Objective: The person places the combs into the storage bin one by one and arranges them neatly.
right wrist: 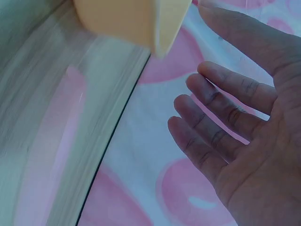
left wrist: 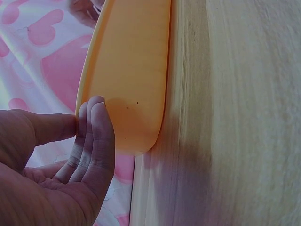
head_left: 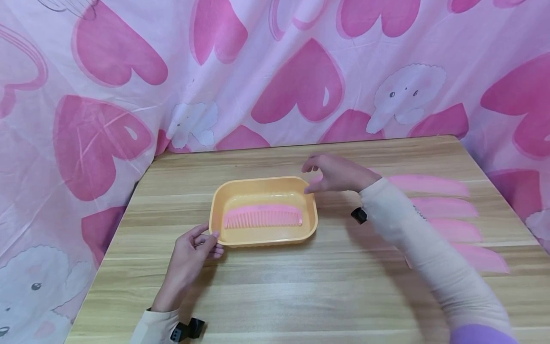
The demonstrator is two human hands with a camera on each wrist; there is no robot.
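A shallow yellow-orange tray [head_left: 264, 240] sits on the wooden table with a pink comb [head_left: 263, 215] lying flat inside it, teeth toward the near side. My left hand [head_left: 194, 258] pinches the tray's near left corner; in the left wrist view, its thumb lies on the rim and its fingers [left wrist: 101, 127] stand against the outer wall. At the far right corner of the tray hovers my right hand [head_left: 337, 173], fingers loosely bent and thumb apart. Seen from the right wrist, that palm is bare, with its fingers [right wrist: 216, 136] spread beside the tray's edge.
Several more pink combs [head_left: 447, 208] lie in a column on the right side of the table [head_left: 275, 296], partly covered by the right forearm. A pink curtain [head_left: 240, 95] with hearts hangs along the table's back and sides.
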